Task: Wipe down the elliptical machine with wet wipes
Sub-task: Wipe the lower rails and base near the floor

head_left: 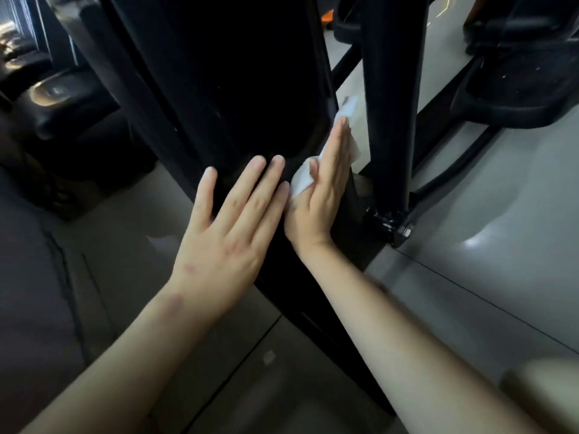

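Glossy black moulded housing of the elliptical machine (238, 89), seen from above, with both hands on its lower part.

Your left hand (232, 220) lies flat on the front face, fingers straight and spread, holding nothing. Your right hand (322, 189), just beside it and touching at the little-finger side, presses a thin white wet wipe (302, 180) against the housing's right edge with straight fingers. The wipe is creased and folded. One corner shows above your fingertips and another bunches by the thumb. Whether the thumb pins that fold cannot be told.

**Risks, as judged from this position**
- The wipe is held by flat pressure alone. On so smooth a surface it may slide out from under your palm or roll into a wad, leaving streaks.
- The round black steel upright (391, 104) stands close on the right. Its bolted pivot joint (388, 223) sits low beside your wrist. If the linkage swings, your fingers in the narrow gap could be pinched.
- A loose corner of the wipe could snag at that joint.
- Leaning on your left hand may shift the machine or leave prints on cleaned gloss.

**Materials**
- The housing is hard, curved and reflective, with faint scuffs.
- The upright is a painted tube.
- The black textured foot pedal (517, 89) lies beyond it.
- The grey floor (501, 230) is smooth with a dull sheen.
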